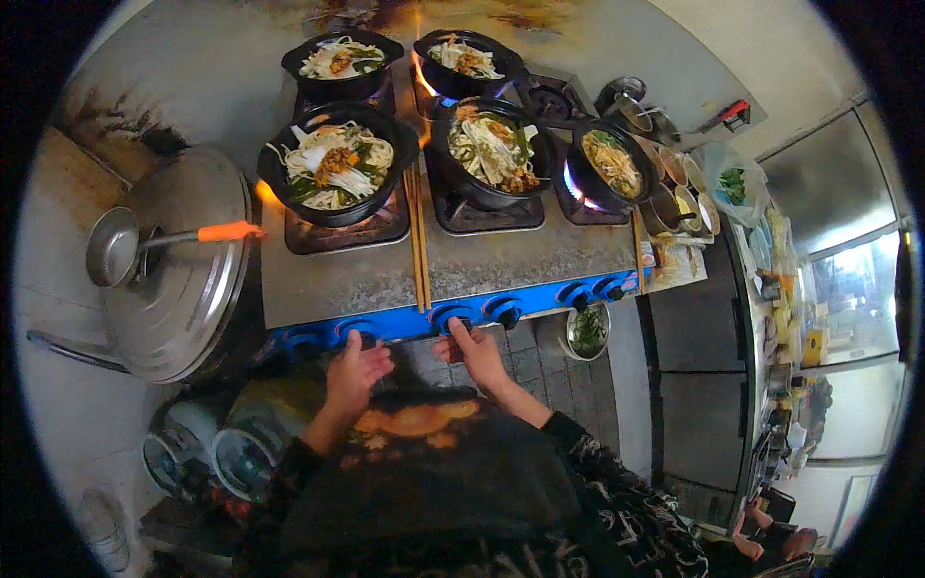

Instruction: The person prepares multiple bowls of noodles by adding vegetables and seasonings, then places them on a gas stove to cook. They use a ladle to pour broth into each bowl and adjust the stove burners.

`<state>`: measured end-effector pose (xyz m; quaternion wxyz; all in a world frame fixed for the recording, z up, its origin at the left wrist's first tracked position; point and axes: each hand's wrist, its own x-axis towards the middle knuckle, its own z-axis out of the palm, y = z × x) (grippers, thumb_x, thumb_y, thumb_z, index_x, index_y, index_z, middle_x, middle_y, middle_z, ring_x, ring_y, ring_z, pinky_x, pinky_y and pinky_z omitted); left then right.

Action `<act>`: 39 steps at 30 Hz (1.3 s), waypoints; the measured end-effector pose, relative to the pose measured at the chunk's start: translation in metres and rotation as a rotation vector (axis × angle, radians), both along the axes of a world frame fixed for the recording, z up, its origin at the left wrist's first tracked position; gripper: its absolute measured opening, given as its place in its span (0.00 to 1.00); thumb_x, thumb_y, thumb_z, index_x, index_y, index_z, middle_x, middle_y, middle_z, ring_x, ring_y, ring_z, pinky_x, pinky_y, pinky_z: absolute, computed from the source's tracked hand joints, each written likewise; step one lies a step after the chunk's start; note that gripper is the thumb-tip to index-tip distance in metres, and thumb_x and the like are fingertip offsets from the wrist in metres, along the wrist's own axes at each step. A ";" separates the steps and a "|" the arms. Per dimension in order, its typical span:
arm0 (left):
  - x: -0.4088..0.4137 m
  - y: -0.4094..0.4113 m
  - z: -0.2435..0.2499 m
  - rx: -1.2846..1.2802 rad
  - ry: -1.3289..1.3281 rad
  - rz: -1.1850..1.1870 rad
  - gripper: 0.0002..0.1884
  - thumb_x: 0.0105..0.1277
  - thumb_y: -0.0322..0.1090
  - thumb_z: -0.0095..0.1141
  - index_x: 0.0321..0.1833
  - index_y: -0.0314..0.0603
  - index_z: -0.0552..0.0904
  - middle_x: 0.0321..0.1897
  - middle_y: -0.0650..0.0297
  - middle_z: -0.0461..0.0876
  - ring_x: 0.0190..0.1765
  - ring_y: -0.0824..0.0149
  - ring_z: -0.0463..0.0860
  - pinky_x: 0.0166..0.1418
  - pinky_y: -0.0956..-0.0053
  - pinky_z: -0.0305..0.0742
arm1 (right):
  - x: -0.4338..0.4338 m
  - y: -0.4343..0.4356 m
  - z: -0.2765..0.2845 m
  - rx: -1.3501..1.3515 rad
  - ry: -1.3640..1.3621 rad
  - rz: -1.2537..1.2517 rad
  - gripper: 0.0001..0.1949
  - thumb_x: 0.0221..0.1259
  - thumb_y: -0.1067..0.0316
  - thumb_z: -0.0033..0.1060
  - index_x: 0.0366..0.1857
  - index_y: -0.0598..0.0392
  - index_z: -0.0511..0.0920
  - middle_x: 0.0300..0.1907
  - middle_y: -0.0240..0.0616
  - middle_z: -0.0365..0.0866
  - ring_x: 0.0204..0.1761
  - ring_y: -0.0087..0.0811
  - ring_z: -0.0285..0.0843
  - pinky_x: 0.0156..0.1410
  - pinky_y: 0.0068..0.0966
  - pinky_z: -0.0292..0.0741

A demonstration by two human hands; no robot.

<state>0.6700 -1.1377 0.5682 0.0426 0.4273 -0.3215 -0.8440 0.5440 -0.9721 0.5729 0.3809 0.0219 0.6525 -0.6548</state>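
Note:
My right hand (473, 354) is at a black control knob (452, 323) on the blue front panel of a gas stove (347, 289), thumb against it. Just left, my left hand (359, 368) stands by another knob, fingers apart; whether it touches the knob is unclear. Several black clay pots of noodles, greens and enoki mushrooms sit on the burners: front left (271, 170), front middle (498, 189), right (645, 155), back left (340, 88) and back middle (509, 54). Flames show beside some pots. Wooden chopsticks (419, 246) lie between the front burners.
A large lidded pot (181, 318) with an orange-handled ladle (112, 246) stands left. Gas cylinders (246, 459) are below left. Seasoning bowls (686, 199) and a bag of greens (733, 180) sit right; a metal pot of greens (589, 332) is below. Another person's arms (751, 531) show far lower right.

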 end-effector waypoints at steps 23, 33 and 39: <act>0.003 -0.009 -0.007 -0.011 -0.005 -0.052 0.30 0.63 0.58 0.46 0.44 0.28 0.75 0.36 0.53 0.80 0.39 0.61 0.80 0.48 0.70 0.77 | -0.032 0.054 -0.008 -0.814 -0.864 -0.317 0.24 0.62 0.41 0.42 0.41 0.54 0.75 0.29 0.32 0.78 0.29 0.27 0.73 0.37 0.23 0.71; 0.001 0.002 -0.008 -0.049 0.049 0.061 0.22 0.65 0.52 0.48 0.38 0.34 0.77 0.29 0.58 0.80 0.31 0.66 0.79 0.40 0.73 0.76 | -0.052 0.064 -0.012 0.045 0.101 -0.030 0.19 0.62 0.52 0.52 0.32 0.62 0.74 0.25 0.38 0.80 0.24 0.23 0.75 0.31 0.19 0.72; -0.001 0.013 -0.004 -0.125 0.036 0.142 0.23 0.64 0.54 0.48 0.37 0.36 0.77 0.28 0.59 0.80 0.31 0.67 0.78 0.40 0.73 0.75 | -0.053 0.064 -0.015 0.013 0.112 -0.014 0.17 0.63 0.55 0.52 0.31 0.62 0.74 0.24 0.38 0.80 0.24 0.24 0.76 0.32 0.20 0.74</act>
